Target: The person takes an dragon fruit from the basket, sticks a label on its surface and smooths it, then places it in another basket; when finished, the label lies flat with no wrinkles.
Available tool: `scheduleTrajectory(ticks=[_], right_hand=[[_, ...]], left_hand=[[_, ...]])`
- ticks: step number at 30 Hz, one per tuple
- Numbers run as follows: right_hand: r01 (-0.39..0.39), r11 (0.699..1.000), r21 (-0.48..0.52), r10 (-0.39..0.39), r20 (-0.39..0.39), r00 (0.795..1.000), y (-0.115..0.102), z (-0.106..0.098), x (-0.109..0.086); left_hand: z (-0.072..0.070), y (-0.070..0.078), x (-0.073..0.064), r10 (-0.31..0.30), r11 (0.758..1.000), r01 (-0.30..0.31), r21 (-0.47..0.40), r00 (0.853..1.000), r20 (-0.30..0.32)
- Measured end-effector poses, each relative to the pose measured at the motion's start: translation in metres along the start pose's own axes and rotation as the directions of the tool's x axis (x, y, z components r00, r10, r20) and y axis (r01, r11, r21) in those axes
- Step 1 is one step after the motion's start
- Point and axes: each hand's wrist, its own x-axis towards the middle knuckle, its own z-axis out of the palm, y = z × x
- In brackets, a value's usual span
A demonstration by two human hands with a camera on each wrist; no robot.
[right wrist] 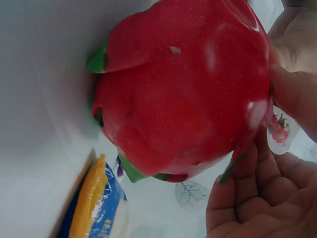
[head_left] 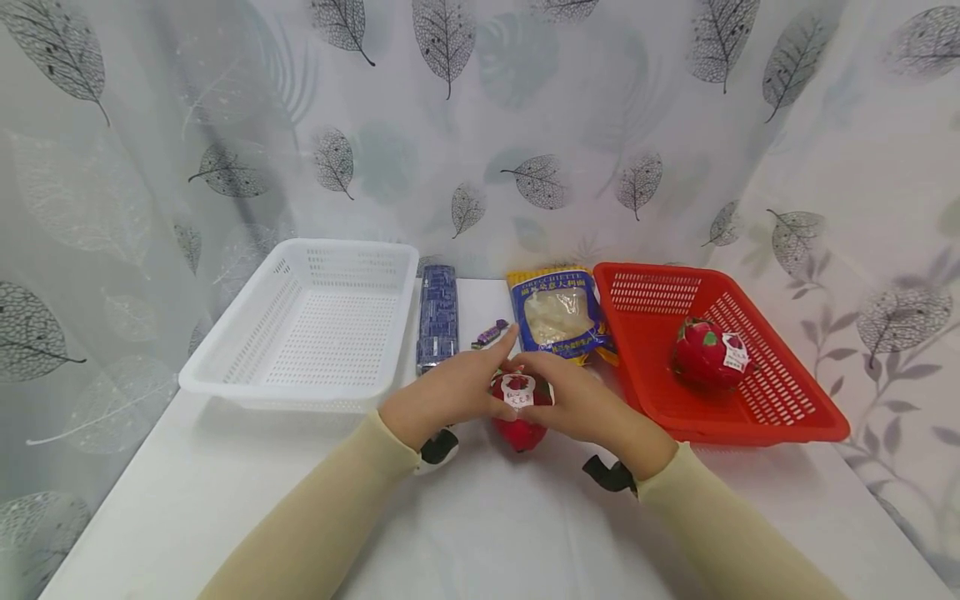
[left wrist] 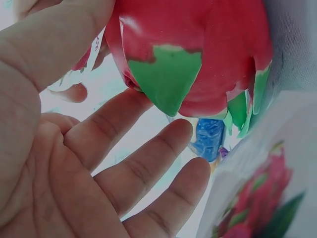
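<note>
A red dragon fruit with green-tipped scales and a white printed label sits low over the table between both hands. My left hand holds its left side, thumb beside the label; in the left wrist view the index fingertip meets the fruit while the other fingers spread below. On the opposite side my right hand grips it, thumb at the label's right edge. In the right wrist view, thumb and fingers reach the edge of the fruit.
At the left stands a white basket. A red basket at the right holds another labelled dragon fruit. Behind the hands lie a long blue package, a purple-wrapped candy and an orecchiette bag. A leaf-patterned curtain hangs behind.
</note>
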Motion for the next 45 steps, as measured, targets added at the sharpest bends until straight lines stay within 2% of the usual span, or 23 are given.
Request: scheduleTrajectory(ticks=[5, 15, 20, 30, 38, 45], right_hand=[[-0.054, 0.997, 0.048, 0.055, -0.01, 0.998, 0.002, 0.0009, 0.0023], [-0.112, 0.991, 0.079, 0.113, -0.005, 0.994, -0.0019, -0.0018, 0.0051], [-0.121, 0.99, 0.071, 0.122, -0.017, 0.992, -0.0005, 0.0001, 0.0073], [-0.145, 0.987, 0.071, 0.148, -0.042, 0.988, -0.0011, 0.0037, 0.0085], [-0.166, 0.984, 0.061, 0.17, -0.052, 0.984, -0.0004, 0.0045, 0.0079], [-0.151, 0.986, 0.073, 0.158, -0.089, 0.983, -0.0007, 0.007, 0.008]], left_hand=[[0.0002, -0.0007, 0.001, 0.006, 1.0, -0.006, -0.005, 1.0, -0.006], [0.0007, -0.0026, 0.0015, 0.021, 0.999, -0.021, -0.029, 1.0, -0.012], [0.0009, -0.0024, 0.0018, 0.023, 0.999, -0.024, -0.043, 1.0, -0.012], [0.004, -0.0002, 0.003, -0.025, 0.999, 0.024, -0.048, 0.999, -0.034], [0.0054, 0.0021, 0.0044, 0.0, 1.0, 0.0, -0.001, 0.998, -0.068], [0.0079, 0.0035, 0.007, -0.001, 1.0, 0.002, 0.012, 0.995, -0.104]])
